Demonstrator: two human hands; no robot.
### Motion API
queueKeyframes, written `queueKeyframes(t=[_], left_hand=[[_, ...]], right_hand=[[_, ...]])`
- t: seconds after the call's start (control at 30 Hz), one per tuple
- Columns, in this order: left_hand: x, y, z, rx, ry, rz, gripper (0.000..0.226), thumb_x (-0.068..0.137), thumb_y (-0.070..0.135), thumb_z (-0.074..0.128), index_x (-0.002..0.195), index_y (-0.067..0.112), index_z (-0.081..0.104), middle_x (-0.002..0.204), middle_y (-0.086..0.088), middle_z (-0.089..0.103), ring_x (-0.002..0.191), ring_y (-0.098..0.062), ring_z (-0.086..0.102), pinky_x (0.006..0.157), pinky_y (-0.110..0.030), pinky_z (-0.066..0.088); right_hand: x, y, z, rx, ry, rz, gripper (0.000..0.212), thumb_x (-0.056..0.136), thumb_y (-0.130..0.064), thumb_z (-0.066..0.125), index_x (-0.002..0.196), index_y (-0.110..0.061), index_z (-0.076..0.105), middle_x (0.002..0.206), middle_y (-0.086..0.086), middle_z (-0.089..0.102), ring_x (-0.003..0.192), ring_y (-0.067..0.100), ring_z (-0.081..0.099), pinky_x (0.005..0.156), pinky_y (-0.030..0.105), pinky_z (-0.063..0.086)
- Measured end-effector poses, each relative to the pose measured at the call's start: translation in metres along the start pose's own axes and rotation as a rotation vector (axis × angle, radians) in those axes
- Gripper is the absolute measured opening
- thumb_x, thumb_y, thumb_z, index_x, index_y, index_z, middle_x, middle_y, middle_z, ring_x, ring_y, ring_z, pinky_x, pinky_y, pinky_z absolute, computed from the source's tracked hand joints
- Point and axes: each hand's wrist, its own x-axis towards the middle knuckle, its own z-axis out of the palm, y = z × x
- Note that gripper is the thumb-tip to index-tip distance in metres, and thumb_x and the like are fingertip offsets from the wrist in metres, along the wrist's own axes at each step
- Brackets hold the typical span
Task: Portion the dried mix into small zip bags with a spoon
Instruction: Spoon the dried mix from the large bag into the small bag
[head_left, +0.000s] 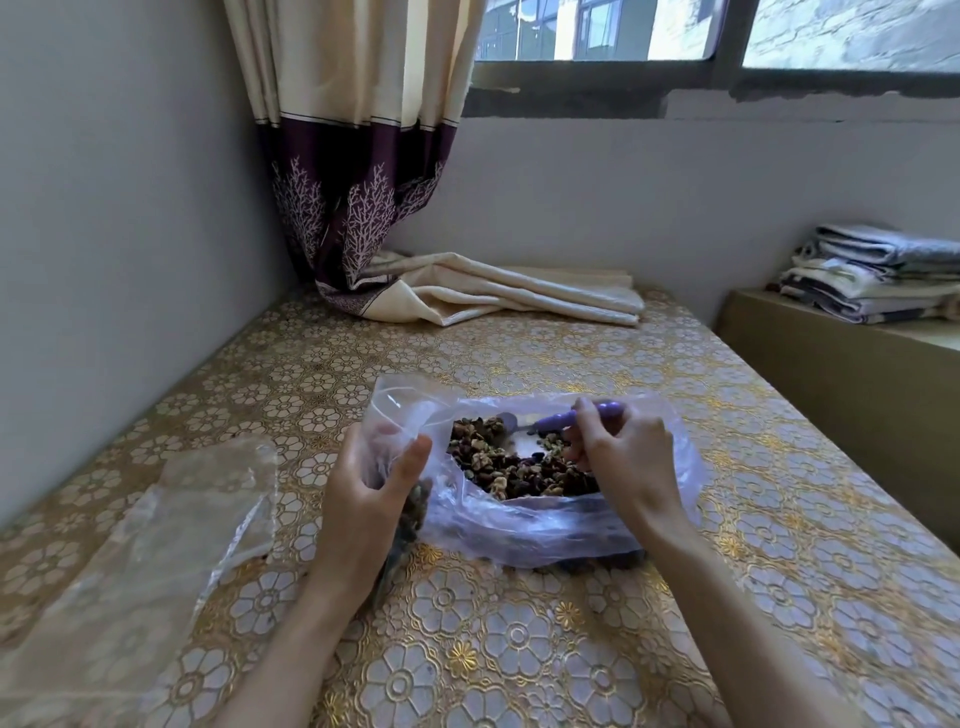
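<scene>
A large clear plastic bag (540, 535) lies open on the table, holding the brown and green dried mix (519, 465). My right hand (621, 449) grips a spoon with a purple handle (566, 415); its metal bowl points left, just above the mix inside the big bag. My left hand (371, 491) holds a small zip bag (402, 519) upright at the big bag's left edge, thumb on its front. Some mix shows inside the small bag below my hand.
A stack of empty clear bags (156, 545) lies at the left on the floral gold tablecloth (519, 649). A curtain (363, 156) hangs in the back corner, its end on the table. Folded cloths (872, 270) sit on a ledge at the right.
</scene>
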Motion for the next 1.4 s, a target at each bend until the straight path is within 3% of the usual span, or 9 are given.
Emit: queueKeyframes(t=[0.23,0.33,0.5,0.67,0.83,0.93,1.07,1.3,1.4], left_hand=[[0.003,-0.004,0.000,0.003,0.012,0.010,0.081,0.049,0.089,0.051,0.100,0.025,0.053,0.079,-0.012,0.064,0.060,-0.011,0.064,0.057,-0.015,0.048],[0.002,-0.005,0.000,-0.010,0.021,0.015,0.079,0.051,0.087,0.053,0.100,0.025,0.054,0.079,-0.011,0.066,0.061,-0.010,0.065,0.057,-0.013,0.048],[0.003,-0.003,0.001,0.005,0.020,0.010,0.078,0.052,0.086,0.053,0.101,0.025,0.055,0.083,-0.017,0.064,0.067,-0.017,0.065,0.060,-0.016,0.050],[0.002,-0.001,0.002,0.023,0.009,0.001,0.076,0.051,0.088,0.051,0.101,0.031,0.053,0.090,-0.024,0.063,0.077,-0.030,0.063,0.070,-0.033,0.052],[0.002,-0.001,0.003,0.032,-0.007,-0.015,0.077,0.050,0.088,0.052,0.103,0.032,0.052,0.093,-0.029,0.060,0.081,-0.045,0.058,0.075,-0.058,0.048],[0.002,-0.004,0.003,0.049,-0.004,-0.026,0.076,0.048,0.089,0.052,0.099,0.033,0.051,0.077,-0.023,0.062,0.066,-0.041,0.058,0.060,-0.047,0.051],[0.001,-0.001,0.003,0.062,0.002,0.006,0.087,0.047,0.090,0.051,0.101,0.022,0.052,0.051,0.006,0.052,0.038,-0.001,0.040,0.038,-0.011,0.030],[-0.001,0.003,0.002,0.033,-0.005,0.007,0.096,0.046,0.090,0.052,0.106,0.015,0.051,0.046,0.010,0.048,0.036,0.001,0.036,0.038,-0.008,0.028],[0.000,0.001,0.002,0.028,-0.012,-0.001,0.099,0.044,0.090,0.053,0.106,0.013,0.051,0.048,0.011,0.051,0.039,0.002,0.043,0.044,-0.012,0.041]], right_hand=[[0.003,-0.004,0.003,0.134,-0.210,0.133,0.040,0.095,-0.023,0.053,0.064,-0.030,0.076,0.075,0.005,0.074,0.062,0.019,0.064,0.059,0.032,0.049],[0.004,-0.007,0.000,0.215,-0.236,0.178,0.039,0.095,-0.020,0.052,0.065,-0.023,0.077,0.081,0.006,0.075,0.054,0.013,0.063,0.042,0.019,0.037],[0.005,-0.007,-0.001,0.273,-0.222,0.229,0.037,0.095,-0.016,0.052,0.067,-0.008,0.075,0.082,0.009,0.075,0.047,0.011,0.053,0.035,0.016,0.028],[0.008,-0.008,-0.010,0.437,-0.206,0.292,0.047,0.096,-0.014,0.049,0.057,-0.016,0.075,0.080,0.010,0.074,0.045,0.007,0.050,0.035,0.014,0.029],[0.011,-0.008,-0.016,0.500,-0.142,0.291,0.040,0.095,-0.010,0.049,0.062,-0.007,0.072,0.072,0.010,0.073,0.044,0.007,0.050,0.034,0.014,0.030],[0.013,-0.009,-0.020,0.531,-0.092,0.276,0.026,0.094,-0.010,0.051,0.076,-0.001,0.067,0.070,0.014,0.070,0.043,0.009,0.050,0.034,0.014,0.030],[0.008,-0.014,-0.025,0.526,-0.083,0.203,0.029,0.094,-0.013,0.052,0.072,-0.005,0.068,0.070,0.011,0.071,0.043,0.008,0.050,0.036,0.014,0.030],[0.004,-0.043,-0.035,0.621,-0.094,0.103,0.025,0.095,-0.014,0.050,0.082,0.001,0.066,0.073,0.014,0.071,0.047,0.010,0.049,0.036,0.014,0.032],[0.002,-0.055,-0.036,0.600,-0.139,0.032,0.026,0.095,-0.014,0.050,0.083,0.003,0.066,0.074,0.011,0.072,0.047,0.010,0.051,0.037,0.014,0.032]])
